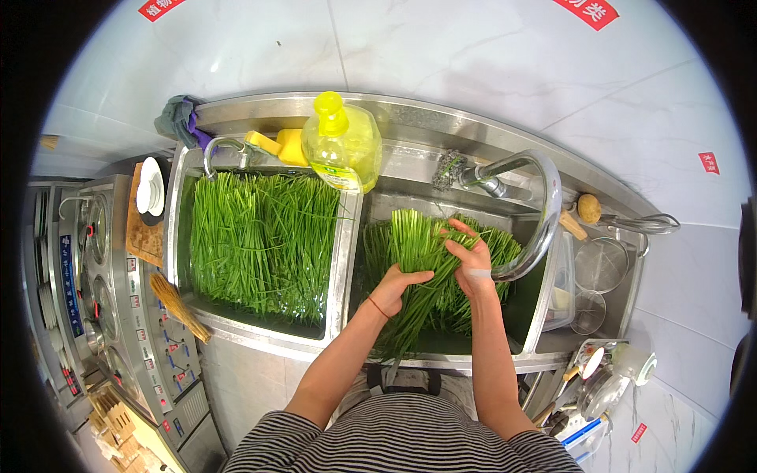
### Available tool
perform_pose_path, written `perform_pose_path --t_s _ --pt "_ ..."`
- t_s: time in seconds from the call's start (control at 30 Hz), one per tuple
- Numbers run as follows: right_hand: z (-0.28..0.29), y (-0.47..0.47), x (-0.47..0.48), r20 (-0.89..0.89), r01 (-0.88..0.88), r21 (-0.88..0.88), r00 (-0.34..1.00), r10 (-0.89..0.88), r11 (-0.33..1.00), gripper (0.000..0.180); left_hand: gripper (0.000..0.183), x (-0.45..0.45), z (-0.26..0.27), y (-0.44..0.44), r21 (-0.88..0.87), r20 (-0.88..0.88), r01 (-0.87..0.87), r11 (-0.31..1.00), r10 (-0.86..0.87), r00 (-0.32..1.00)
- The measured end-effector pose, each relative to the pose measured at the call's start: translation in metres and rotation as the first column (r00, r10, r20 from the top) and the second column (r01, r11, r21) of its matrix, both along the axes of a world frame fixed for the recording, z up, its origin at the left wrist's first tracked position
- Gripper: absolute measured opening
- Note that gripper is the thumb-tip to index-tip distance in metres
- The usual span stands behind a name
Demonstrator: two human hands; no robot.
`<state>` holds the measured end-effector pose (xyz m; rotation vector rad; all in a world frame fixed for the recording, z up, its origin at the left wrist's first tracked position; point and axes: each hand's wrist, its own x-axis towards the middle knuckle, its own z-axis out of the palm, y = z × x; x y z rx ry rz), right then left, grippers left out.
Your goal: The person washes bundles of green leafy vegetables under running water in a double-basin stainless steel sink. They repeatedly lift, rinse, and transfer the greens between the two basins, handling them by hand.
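A bundle of long green garlic chives (pixel 411 236), its pale cut ends towards the wall, lies across both hands over the middle sink basin (pixel 532 325). My left hand (pixel 402 288) grips its near-left side, thumb on top. My right hand (pixel 470 254) is at its right side with the fingers spread and a few stalks against them; whether it grips them cannot be told. More chives (pixel 502 239) lie in the basin beneath and to the right. The left basin (pixel 337 278) is filled with rows of chives (pixel 260 242) in water.
A curved chrome faucet (pixel 550 201) arches close to my right hand. A yellow soap pump bottle (pixel 349 148) and sponges (pixel 290 148) stand behind the divider. Steel wool (pixel 450 168) lies behind the middle basin. Strainers (pixel 601 265) sit at the right, a straw brush (pixel 177 304) at the left.
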<state>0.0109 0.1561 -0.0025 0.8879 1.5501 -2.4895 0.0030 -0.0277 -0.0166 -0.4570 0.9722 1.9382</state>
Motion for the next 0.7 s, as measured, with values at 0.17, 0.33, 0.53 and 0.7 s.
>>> perform_pose_path --t_s 0.17,0.33,0.53,0.7 --pt "0.015 0.005 0.003 -0.098 -0.021 -0.248 0.995 -0.003 0.968 0.058 0.040 -0.004 -0.002 -0.005 0.144 0.206 -0.064 0.987 0.033 0.978" --pt "0.025 0.001 0.005 -0.101 0.026 -0.345 0.993 -0.064 0.938 0.056 0.038 0.000 -0.004 -0.001 0.046 0.053 -0.011 0.999 0.009 0.999" --pt "0.009 -0.003 0.001 0.154 -0.103 0.236 0.986 0.068 0.966 0.037 0.040 0.002 -0.007 -0.001 -0.018 -0.037 0.001 1.000 -0.002 0.999" --pt "-0.003 0.003 0.010 0.050 0.054 0.016 0.997 -0.055 0.998 0.029 0.036 -0.003 -0.006 -0.006 -0.023 0.033 -0.093 0.995 0.094 0.995"
